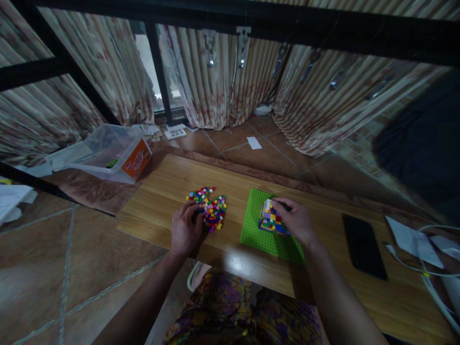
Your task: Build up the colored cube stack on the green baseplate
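A: Left hand (185, 227) is down on the wooden board (161, 191), fingers curled and bunched at the near-left edge of the loose pile of coloured bricks (209, 207). Looks like the fingertips are touching the pile; whether they pinch one brick, I cannot tell from here.

B: And the right hand (296, 220)?

A: Laid over the multicoloured block build (270, 218), fingers bent and closed around its far and right sides, gripping it. The build sits on the green baseplate (257, 230), toward its far right part.

B: Where's the baseplate against the pile?

A: Just right of it, a strip of bare wood between them. Both lie mid-board, in front of the person's patterned lap.

B: Anything else about?

A: A black phone (363, 245) flat on the board, well right of the plate. White cables (427, 275) and paper at the far right. On the floor far left, a clear plastic box (108, 151) with an orange label, tipped on its side
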`<state>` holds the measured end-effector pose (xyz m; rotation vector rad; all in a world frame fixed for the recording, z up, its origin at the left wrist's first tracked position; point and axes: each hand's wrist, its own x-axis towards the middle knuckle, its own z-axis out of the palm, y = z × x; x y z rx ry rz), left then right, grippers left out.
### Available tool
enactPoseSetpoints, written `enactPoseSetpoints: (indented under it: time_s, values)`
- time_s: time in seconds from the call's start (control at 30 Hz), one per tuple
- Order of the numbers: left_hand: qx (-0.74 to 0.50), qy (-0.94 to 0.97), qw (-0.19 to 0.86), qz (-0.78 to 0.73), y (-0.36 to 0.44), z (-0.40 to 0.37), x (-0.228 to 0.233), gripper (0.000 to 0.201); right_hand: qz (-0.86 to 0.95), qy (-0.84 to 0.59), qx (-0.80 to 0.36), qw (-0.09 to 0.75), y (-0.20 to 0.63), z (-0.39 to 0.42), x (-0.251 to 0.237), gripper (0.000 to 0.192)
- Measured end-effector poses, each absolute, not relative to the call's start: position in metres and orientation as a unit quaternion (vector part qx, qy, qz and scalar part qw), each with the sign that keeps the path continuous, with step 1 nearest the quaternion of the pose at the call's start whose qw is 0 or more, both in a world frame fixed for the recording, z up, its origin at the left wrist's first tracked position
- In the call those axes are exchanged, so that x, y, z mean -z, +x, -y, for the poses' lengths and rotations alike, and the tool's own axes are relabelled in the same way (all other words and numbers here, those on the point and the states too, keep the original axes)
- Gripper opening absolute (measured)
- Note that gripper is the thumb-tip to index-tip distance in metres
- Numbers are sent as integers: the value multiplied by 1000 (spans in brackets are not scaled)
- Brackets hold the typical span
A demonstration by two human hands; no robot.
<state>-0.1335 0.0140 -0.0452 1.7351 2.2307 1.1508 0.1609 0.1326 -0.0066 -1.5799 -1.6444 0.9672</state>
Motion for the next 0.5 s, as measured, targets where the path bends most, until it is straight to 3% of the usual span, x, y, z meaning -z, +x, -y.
enactPoseSetpoints:
  time_s: [0.5]
  values:
    - [-376,571,42,-728,-134,-15,46,21,645,-592,-347,336,165,-132,7,42]
